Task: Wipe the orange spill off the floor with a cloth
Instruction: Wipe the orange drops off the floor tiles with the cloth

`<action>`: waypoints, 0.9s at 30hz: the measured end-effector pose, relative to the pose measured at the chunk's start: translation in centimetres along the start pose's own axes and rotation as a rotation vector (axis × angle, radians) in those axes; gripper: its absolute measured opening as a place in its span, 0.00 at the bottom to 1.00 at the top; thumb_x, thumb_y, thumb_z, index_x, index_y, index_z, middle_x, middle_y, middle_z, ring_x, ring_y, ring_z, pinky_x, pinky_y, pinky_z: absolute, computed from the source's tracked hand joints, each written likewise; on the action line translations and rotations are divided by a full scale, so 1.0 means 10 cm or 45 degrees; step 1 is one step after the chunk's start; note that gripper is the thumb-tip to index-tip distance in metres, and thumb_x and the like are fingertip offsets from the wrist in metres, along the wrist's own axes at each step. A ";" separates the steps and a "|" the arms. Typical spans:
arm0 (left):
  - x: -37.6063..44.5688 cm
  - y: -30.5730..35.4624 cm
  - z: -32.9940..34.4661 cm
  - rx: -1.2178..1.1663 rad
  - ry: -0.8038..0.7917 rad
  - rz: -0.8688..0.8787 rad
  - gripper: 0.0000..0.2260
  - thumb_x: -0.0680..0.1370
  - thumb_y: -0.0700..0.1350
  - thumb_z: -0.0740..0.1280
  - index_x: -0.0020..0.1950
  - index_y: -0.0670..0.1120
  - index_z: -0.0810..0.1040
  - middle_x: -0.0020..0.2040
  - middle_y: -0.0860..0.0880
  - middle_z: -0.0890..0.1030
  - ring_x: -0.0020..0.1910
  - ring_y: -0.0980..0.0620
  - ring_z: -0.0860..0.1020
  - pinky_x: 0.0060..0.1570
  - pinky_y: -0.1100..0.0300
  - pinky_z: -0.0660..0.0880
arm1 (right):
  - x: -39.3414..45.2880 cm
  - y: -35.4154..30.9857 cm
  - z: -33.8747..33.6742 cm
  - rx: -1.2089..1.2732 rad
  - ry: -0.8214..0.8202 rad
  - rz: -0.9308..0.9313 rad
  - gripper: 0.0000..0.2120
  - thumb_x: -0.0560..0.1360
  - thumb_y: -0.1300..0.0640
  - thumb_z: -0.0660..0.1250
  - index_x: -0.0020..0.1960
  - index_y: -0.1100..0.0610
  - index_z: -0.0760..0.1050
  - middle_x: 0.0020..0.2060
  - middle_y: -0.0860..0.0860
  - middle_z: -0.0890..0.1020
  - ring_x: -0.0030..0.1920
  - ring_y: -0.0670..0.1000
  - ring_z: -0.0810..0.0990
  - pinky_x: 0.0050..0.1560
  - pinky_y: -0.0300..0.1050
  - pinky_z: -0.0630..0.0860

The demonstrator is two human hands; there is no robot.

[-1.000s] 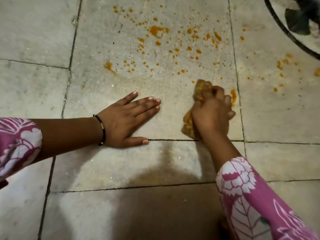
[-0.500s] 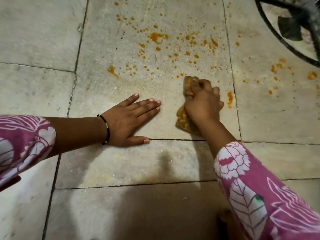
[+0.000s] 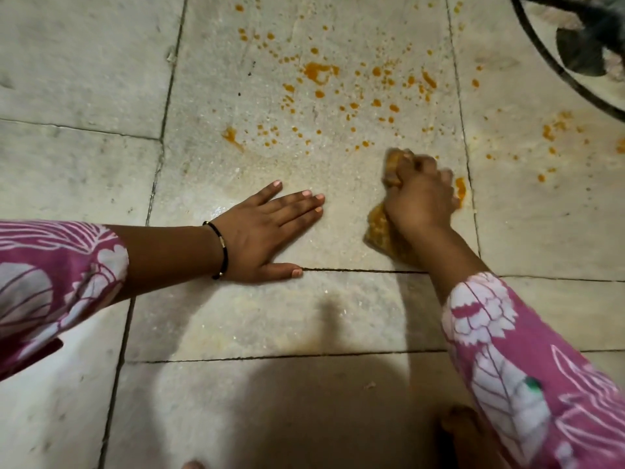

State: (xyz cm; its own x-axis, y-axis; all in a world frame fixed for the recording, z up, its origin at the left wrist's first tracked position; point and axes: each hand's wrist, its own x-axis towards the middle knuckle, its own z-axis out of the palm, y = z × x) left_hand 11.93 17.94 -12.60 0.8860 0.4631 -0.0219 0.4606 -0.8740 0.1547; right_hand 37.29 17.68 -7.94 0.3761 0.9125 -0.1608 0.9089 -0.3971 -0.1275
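Observation:
Orange spill (image 3: 319, 72) lies as drops and blotches across the pale stone floor tile ahead of me, with more drops (image 3: 554, 128) on the tile to the right. My right hand (image 3: 421, 201) is shut on a bunched, orange-stained cloth (image 3: 380, 233), pressing it on the floor at the near edge of the spill. One orange smear (image 3: 460, 191) shows just right of that hand. My left hand (image 3: 267, 231) rests flat on the floor, fingers spread, to the left of the cloth.
A dark round fan guard (image 3: 571, 79) with a blade behind it stands on the floor at the top right. Dark grout lines (image 3: 355, 270) cross the floor. My bare foot (image 3: 461, 424) shows at the bottom right, in my shadow.
My right hand slid the cloth left, then back to the right. My left hand stayed planted. The view shifted a little.

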 end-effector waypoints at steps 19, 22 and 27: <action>0.00 -0.02 0.04 -0.066 0.082 -0.013 0.39 0.76 0.68 0.50 0.78 0.43 0.53 0.78 0.44 0.54 0.77 0.47 0.53 0.74 0.44 0.47 | 0.03 -0.35 0.22 -0.243 -0.021 -0.440 0.33 0.78 0.41 0.47 0.77 0.57 0.45 0.78 0.53 0.45 0.77 0.52 0.45 0.72 0.63 0.41; 0.00 -0.01 0.04 -0.123 0.129 -0.005 0.39 0.75 0.68 0.53 0.77 0.42 0.56 0.77 0.44 0.58 0.76 0.47 0.57 0.74 0.44 0.49 | -0.03 -0.16 0.11 -0.450 -0.200 -1.081 0.35 0.78 0.39 0.44 0.77 0.58 0.43 0.77 0.56 0.46 0.77 0.55 0.47 0.72 0.63 0.39; 0.01 -0.05 -0.01 -0.236 0.138 -0.021 0.36 0.76 0.66 0.57 0.77 0.44 0.58 0.77 0.48 0.58 0.76 0.50 0.56 0.74 0.44 0.51 | 0.27 0.86 -0.35 -0.929 -0.430 -2.005 0.33 0.78 0.39 0.52 0.77 0.58 0.55 0.76 0.56 0.55 0.76 0.55 0.53 0.71 0.66 0.49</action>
State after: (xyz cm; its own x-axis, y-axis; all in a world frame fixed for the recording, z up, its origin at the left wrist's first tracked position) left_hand 11.78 18.45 -12.62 0.8630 0.4989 0.0789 0.4486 -0.8288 0.3345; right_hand 46.77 17.10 -6.08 -0.8183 0.2545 -0.5154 0.2613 0.9633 0.0608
